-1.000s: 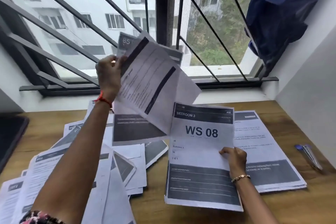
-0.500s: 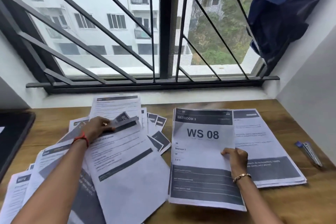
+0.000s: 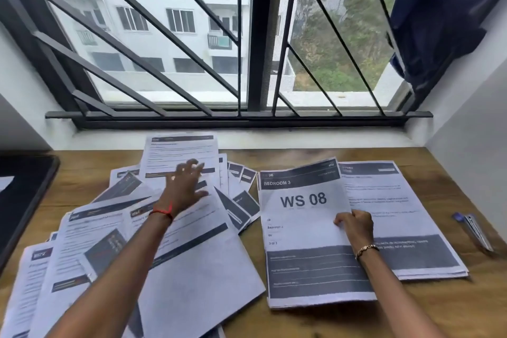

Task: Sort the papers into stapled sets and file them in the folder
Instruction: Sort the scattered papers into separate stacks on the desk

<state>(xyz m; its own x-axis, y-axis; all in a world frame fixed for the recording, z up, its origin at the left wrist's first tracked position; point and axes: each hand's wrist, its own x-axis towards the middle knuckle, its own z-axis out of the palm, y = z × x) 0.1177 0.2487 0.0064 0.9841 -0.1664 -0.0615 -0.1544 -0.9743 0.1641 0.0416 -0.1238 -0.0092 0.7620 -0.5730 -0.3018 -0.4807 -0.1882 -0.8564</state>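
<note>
While a person's left hand (image 3: 185, 186) stretches, fingers spread and straight, over the loose papers (image 3: 192, 269) fanned across the left of the wooden desk (image 3: 425, 310), the right hand (image 3: 354, 225) pinches the right edge of the "WS 08" sheet (image 3: 301, 200), fingers curled round it. That sheet, its far right corner lifted, tops a pile (image 3: 321, 303) at centre, overlapping a second stack (image 3: 406, 200) to its right, near a blue-tipped metal object (image 3: 472, 230) by the wall.
</note>
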